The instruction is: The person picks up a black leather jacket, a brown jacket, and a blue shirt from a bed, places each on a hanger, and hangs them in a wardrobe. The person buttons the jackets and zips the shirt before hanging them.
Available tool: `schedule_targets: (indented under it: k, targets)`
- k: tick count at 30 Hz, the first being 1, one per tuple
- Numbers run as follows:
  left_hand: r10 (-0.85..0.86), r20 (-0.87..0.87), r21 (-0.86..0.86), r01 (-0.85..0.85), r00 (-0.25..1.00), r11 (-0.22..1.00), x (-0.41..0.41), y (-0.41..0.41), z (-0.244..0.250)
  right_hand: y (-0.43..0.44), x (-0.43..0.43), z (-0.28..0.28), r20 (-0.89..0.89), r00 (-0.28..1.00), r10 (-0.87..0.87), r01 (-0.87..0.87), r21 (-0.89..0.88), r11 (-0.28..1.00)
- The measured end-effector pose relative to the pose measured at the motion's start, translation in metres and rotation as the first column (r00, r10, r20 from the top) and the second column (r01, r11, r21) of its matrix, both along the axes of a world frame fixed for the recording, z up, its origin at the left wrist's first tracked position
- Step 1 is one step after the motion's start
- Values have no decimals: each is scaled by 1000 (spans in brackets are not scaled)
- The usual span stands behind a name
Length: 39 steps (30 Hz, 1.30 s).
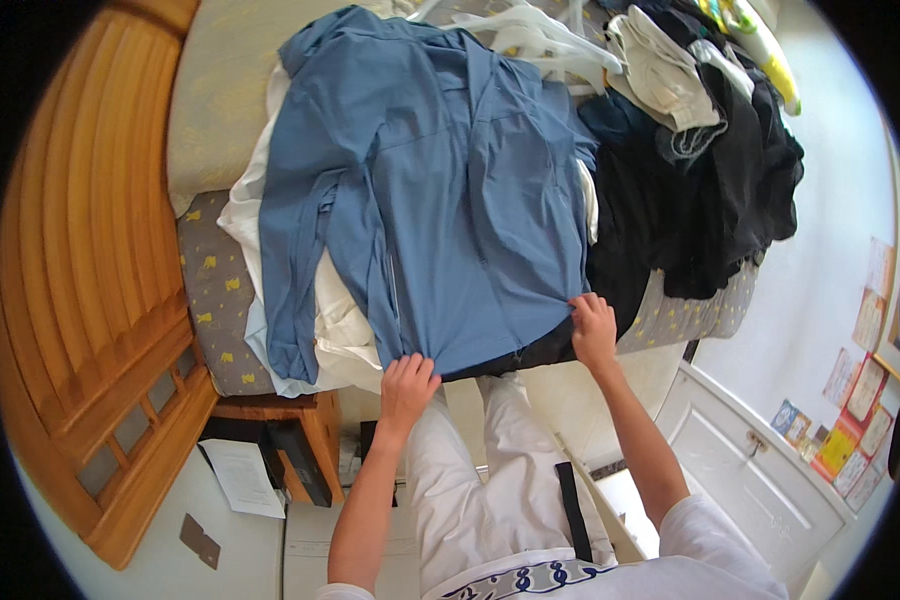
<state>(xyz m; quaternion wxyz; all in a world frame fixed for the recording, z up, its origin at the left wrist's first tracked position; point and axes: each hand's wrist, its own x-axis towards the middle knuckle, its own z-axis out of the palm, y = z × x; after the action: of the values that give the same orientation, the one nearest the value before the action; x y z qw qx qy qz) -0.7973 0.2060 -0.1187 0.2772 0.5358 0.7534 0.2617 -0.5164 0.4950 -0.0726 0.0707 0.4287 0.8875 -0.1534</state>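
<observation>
A blue long-sleeved jacket (435, 187) lies spread over other clothes on a bed, its collar end away from me and its hem towards me. My left hand (410, 390) pinches the hem near the middle. My right hand (594, 326) grips the hem's right corner, so the edge is pulled taut between them. A sleeve lies bent along the jacket's left side. White clothes (345, 315) show from under it at the left, and black fabric shows below the hem.
White plastic hangers (532, 34) lie beyond the collar. Black clothes (720, 187) and a cream cap-like item (664, 75) are heaped at the right. A wooden headboard (97, 225) stands left, above a small wooden cabinet (319, 442). A white door (750, 442) is at lower right.
</observation>
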Motion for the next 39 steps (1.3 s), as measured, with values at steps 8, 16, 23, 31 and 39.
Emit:
schedule_targets:
  k: [8,16,23,31,39]
  targets:
    - [-142,114,-7,144,983,990,-4,18,32,-64,-140,-27,-202,960,-197,190,-53,980]
    - [325,-179,91,-313,929,945,-15,165,-18,-61,-194,-93,180,973,-145,141,34,989]
    - [459,-72,60,-455,886,888,7,170,-71,-32,-202,-85,128,965,-228,255,-269,929]
    - [466,-19,142,-459,884,877,7,168,-79,-17,-195,-97,74,908,-412,395,-473,787]
    - [296,-195,-52,-311,935,949,9,173,-76,-33,-125,-79,376,549,-747,454,-884,-112]
